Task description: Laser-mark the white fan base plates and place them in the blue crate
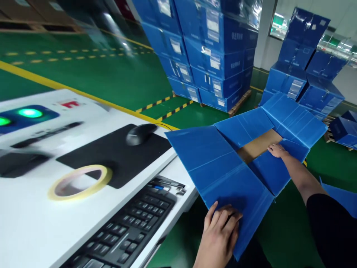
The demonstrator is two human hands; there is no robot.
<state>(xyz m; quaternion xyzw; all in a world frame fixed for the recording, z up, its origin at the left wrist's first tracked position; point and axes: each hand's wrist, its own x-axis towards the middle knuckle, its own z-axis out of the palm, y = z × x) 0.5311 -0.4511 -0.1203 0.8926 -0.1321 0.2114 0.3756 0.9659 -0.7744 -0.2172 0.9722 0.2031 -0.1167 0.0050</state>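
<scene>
I see stacked blue rectangular cartons point(200, 56) on my feed, white paper labels point(212, 24) unreadable | smooth white table point(30, 219) | right of it, open blue flapped box point(292, 119) | right hand point(276, 150), arm outstretched, fingers bent on side flap point(267, 169); left hand point(219, 232) curled on near flap point(212, 167); can't tell if either pinches | red table mark point(69, 104), illegible

The inner flaps point(245, 126) of the blue box point(223, 163) cover most of its inside, and what lies beneath them cannot be told. The bottom edge cuts off the left hand point(219, 230) near the wrist and the keyboard point(131, 225) at its near end; the left edge crops a dark, blurred object point(22, 163) on the desk point(28, 223). The tape roll point(106, 175) is smeared too, and print on the labels point(212, 26) of the stacked boxes point(232, 48) is too small to read
</scene>
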